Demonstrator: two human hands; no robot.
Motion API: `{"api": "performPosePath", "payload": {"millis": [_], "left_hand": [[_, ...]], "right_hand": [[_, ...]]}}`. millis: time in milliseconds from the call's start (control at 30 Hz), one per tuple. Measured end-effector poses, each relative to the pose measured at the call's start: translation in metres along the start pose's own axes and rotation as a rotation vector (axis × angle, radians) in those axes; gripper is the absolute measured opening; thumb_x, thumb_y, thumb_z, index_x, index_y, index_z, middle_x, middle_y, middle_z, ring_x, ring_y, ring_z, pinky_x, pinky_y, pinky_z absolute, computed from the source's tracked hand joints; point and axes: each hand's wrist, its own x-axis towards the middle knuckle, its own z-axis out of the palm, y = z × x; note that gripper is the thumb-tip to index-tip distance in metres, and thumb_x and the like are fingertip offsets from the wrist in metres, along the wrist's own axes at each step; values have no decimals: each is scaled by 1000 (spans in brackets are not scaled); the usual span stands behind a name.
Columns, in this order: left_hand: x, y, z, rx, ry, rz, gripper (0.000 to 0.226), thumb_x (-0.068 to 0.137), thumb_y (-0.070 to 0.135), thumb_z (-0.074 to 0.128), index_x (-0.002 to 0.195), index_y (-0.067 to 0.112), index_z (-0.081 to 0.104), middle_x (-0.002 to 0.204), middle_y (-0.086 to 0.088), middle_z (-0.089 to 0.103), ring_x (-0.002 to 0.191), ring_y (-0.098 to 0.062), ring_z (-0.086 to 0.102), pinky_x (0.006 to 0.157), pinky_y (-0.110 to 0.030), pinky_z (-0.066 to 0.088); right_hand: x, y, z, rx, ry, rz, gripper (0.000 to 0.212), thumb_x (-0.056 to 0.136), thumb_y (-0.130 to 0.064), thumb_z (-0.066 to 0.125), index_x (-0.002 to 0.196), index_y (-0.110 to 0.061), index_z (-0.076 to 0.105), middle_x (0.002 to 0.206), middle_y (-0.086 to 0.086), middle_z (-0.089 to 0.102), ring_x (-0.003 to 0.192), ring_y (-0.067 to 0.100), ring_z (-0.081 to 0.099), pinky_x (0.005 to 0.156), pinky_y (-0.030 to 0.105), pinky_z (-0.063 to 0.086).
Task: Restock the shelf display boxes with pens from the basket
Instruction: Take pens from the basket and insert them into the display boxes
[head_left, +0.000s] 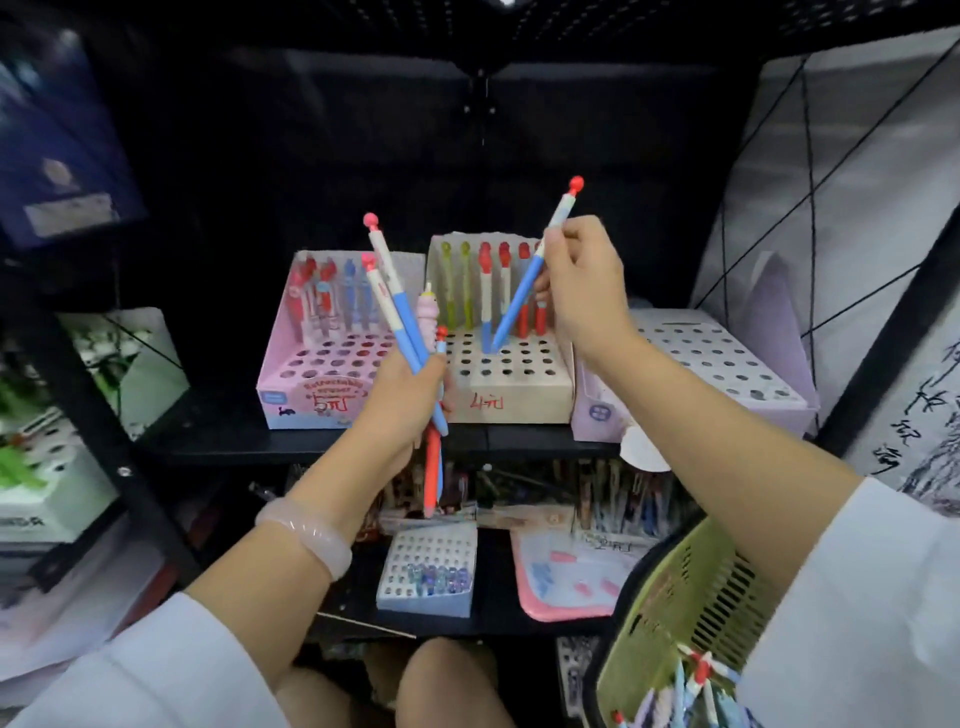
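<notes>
Carefully now: the right hand (576, 280) pinches a blue pen (524, 283) whose tip sits at a hole in the beige display box (511, 400) mid-shelf, so it should be stood upright before being pressed down. The left hand (410, 400) grips a spare bundle of pens (400, 306). More pens lie in the green basket (670, 613) at lower right; the pink box (291, 374) is part-filled, the lilac box (727, 358) bare.

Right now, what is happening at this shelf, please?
A person is restocking pens. The right hand pinches a blue pen, its tip at a hole in the beige display box. The left hand grips a bunch of pens. The green basket still holds more.
</notes>
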Motion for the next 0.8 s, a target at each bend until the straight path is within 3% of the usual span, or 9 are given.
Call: {"api": "performPosePath", "payload": {"millis": [133, 233, 400, 500, 600, 667, 733, 800], "left_hand": [[11, -3, -18, -75, -44, -29, 21, 97, 17, 44, 77, 12, 45, 66, -6, 46, 46, -11, 49, 50, -32, 42], [17, -6, -24, -78, -57, -17, 23, 97, 17, 45, 75, 10, 47, 63, -5, 48, 44, -8, 51, 47, -28, 45], [19, -8, -29, -123, -75, -21, 22, 97, 16, 46, 75, 9, 47, 59, 0, 50, 45, -8, 51, 44, -22, 46], [17, -9, -28, -129, -95, -34, 18, 97, 17, 46, 80, 9, 48, 62, 0, 52, 46, -8, 51, 50, -27, 49], [15, -8, -28, -120, -114, -29, 15, 97, 15, 45, 84, 7, 47, 61, 0, 51, 47, -8, 51, 52, -27, 48], [14, -6, -27, -130, -120, -27, 12, 96, 14, 45, 87, 7, 48, 64, -1, 52, 48, -9, 51, 52, -26, 48], [12, -4, -25, -146, -136, -33, 9, 97, 13, 45, 90, 8, 49, 69, -2, 54, 50, -10, 52, 54, -26, 48], [10, -3, -22, -159, -152, -36, 9, 97, 13, 45, 90, 9, 50, 68, -2, 54, 50, -10, 52, 55, -26, 48]], "right_hand": [[23, 12, 10, -169, 31, -81, 12, 99, -19, 41, 89, -13, 43, 74, 1, 54, 64, 14, 54, 60, 29, 49], [27, 28, 17, -321, -29, -99, 10, 99, -22, 42, 93, -14, 44, 73, -3, 53, 64, 13, 53, 60, 31, 48], [25, 45, 21, -459, -89, -85, 17, 99, -23, 40, 100, -8, 47, 82, 10, 59, 64, 18, 54, 61, 39, 50], [17, 51, 23, -517, -187, -72, 16, 99, -24, 42, 98, -8, 48, 76, 5, 58, 65, 20, 57, 63, 39, 52], [8, 56, 24, -560, -279, -30, 18, 97, -24, 47, 96, -6, 50, 80, 11, 63, 71, 26, 63, 69, 41, 54], [8, 54, 23, -554, -224, -38, 16, 94, -24, 53, 94, -9, 50, 78, 4, 61, 69, 17, 61, 64, 29, 52], [6, 45, 23, -526, -80, -106, 13, 91, -27, 58, 93, -18, 48, 73, -7, 54, 65, 3, 52, 57, 11, 38], [2, 33, 28, -403, -58, -135, 10, 90, -28, 59, 92, -22, 51, 72, -12, 52, 66, -1, 50, 56, 8, 37]]}}
